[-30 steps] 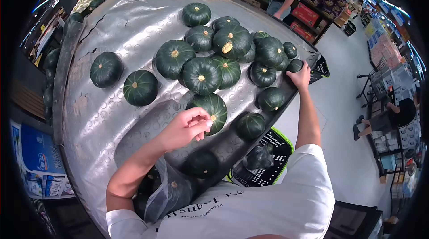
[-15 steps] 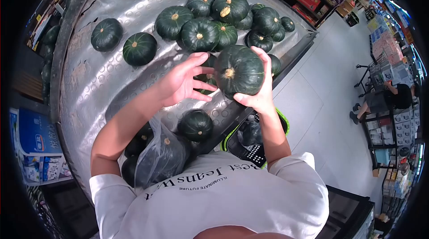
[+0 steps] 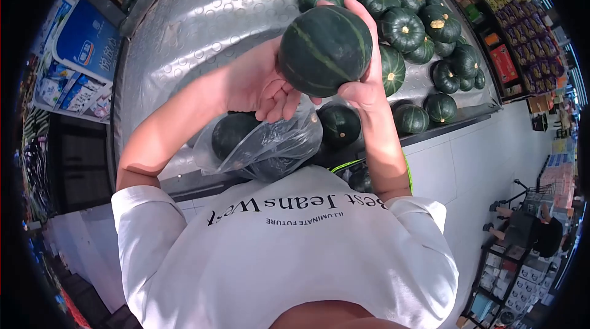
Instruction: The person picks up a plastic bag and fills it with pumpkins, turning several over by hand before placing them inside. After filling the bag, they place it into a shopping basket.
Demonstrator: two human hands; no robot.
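Observation:
A large dark green pumpkin (image 3: 326, 51) with paler stripes is raised above the display surface. My right hand (image 3: 364, 74) grips its right side, thumb below and fingers around the far edge. My left hand (image 3: 270, 86) is against its lower left side, fingers curled together; what they hold is hidden. Just below them lies a clear plastic bag (image 3: 286, 144) with dark pumpkins in or behind it. Another pumpkin (image 3: 339, 126) rests right of the bag, near the display edge.
More pumpkins (image 3: 402, 29) crowd the right of the silver padded display (image 3: 184, 40). A green-rimmed basket (image 3: 409, 172) stands below its edge. Blue packages (image 3: 86, 43) are at the left. A person (image 3: 544, 233) is near shelves and a cart on the right.
The view has swung, shifting the display pumpkins right. The held pumpkin has turned, its stem now out of sight. My left hand has gone from spread fingers to curled ones beside it.

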